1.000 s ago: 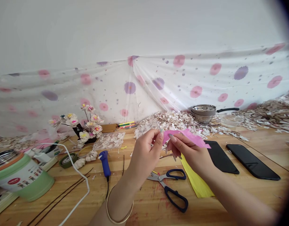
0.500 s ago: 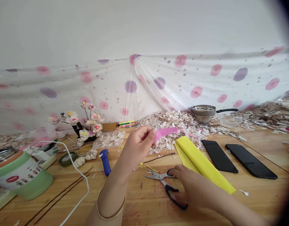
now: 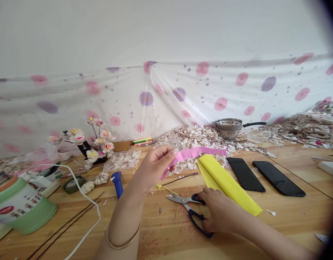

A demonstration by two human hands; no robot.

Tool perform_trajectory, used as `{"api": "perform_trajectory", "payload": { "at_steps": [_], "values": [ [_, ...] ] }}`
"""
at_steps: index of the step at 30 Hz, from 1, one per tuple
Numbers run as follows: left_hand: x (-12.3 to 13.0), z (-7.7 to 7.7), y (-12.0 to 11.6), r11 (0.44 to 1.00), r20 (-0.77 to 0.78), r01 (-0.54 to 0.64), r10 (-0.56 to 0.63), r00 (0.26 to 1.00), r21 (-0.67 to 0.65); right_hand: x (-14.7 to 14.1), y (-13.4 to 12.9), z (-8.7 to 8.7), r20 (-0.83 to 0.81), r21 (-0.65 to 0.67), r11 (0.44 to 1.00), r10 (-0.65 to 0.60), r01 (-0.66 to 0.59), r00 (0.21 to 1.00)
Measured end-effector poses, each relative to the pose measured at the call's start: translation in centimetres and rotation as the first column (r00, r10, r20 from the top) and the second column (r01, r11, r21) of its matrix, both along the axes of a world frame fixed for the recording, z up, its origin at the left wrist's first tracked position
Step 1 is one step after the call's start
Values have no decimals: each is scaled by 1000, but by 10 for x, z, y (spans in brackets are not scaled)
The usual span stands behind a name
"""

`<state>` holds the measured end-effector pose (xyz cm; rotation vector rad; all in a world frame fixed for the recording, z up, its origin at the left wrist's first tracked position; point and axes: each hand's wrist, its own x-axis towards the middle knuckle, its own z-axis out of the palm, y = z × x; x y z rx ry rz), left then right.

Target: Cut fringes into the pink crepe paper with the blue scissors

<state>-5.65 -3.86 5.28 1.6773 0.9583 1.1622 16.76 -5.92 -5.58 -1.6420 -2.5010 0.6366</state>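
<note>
My left hand (image 3: 157, 166) pinches one end of a pink paper strip (image 3: 195, 153) between thumb and fingertips. The strip stretches to the right, with small cuts or notches along its lower edge. My right hand (image 3: 220, 209) has its fingers at the dark blue handles of a pair of scissors (image 3: 186, 206), whose blades are apart and low over the table. A roll of yellow crepe paper (image 3: 231, 184) lies just beyond the right hand. Between my hands and the paper scraps is a thin brown twig (image 3: 179, 178) with yellow fringe at one end.
Two black phones (image 3: 246, 175) lie at the right. A heap of pale scraps (image 3: 188, 139) and metal bowls (image 3: 228, 128) stand behind. Leftward are a blue glue gun (image 3: 117, 184), green tape (image 3: 73, 183), a white cable (image 3: 97, 216), a flower arrangement (image 3: 98, 144) and a green container (image 3: 28, 209).
The pink strip now extends farther right and shows its notched edge. The right hand and scissors have shifted slightly right over the table. The whole view has moved a little.
</note>
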Motion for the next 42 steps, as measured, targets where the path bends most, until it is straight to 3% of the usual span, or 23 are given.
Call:
{"api": "perform_trajectory", "payload": {
  "at_steps": [2,4,5,7,10,12,14,16,18,20,25,30,34,42],
  "values": [
    [0,0,-2,1000,-7,-5,5,1000,-8,5,4,8,-109,-142,988,-70,54,992],
    [0,1,-3,1000,-4,-18,18,1000,-12,14,7,11,-344,-337,941,-144,22,928],
    [0,1,-4,1000,0,-24,24,1000,-13,19,7,9,-486,-416,909,-192,-32,853],
    [0,2,-4,999,1,-35,35,999,-16,26,2,-1,-749,-454,871,-259,-187,610],
    [3,2,-5,998,-12,-47,47,999,-28,21,-15,-26,-913,-393,868,-329,-302,242],
    [6,2,-5,998,-29,-43,42,999,-40,10,-27,-43,-948,-315,907,-288,-279,134],
    [9,1,-4,998,-45,-42,40,998,-41,-1,-36,-52,-969,-234,945,-208,-228,131],
    [13,0,-3,998,-64,-57,55,996,-34,-8,-42,-53,-969,-186,959,-143,-213,202],
    [15,-1,-2,997,-85,-73,71,994,-23,-10,-46,-46,-948,-179,958,-107,-223,301],
    [17,-2,-2,997,-108,-73,70,992,-20,-9,-50,-35,-930,-195,956,-110,-218,350],
    [22,-7,-1,1000,-170,-21,23,985,17,-10,-55,-18,-929,-216,959,-145,-181,342],
    [25,-12,0,1000,-217,18,-14,976,15,-13,-51,-17,-941,-220,956,-156,-192,300],
    [26,-14,1,999,-225,28,-20,974,31,-15,-47,-16,-934,-236,957,-175,-170,311],
    [29,-15,0,997,-245,70,-60,968,29,-22,-41,-4,-943,-246,952,-191,-182,272]
  ]
}}
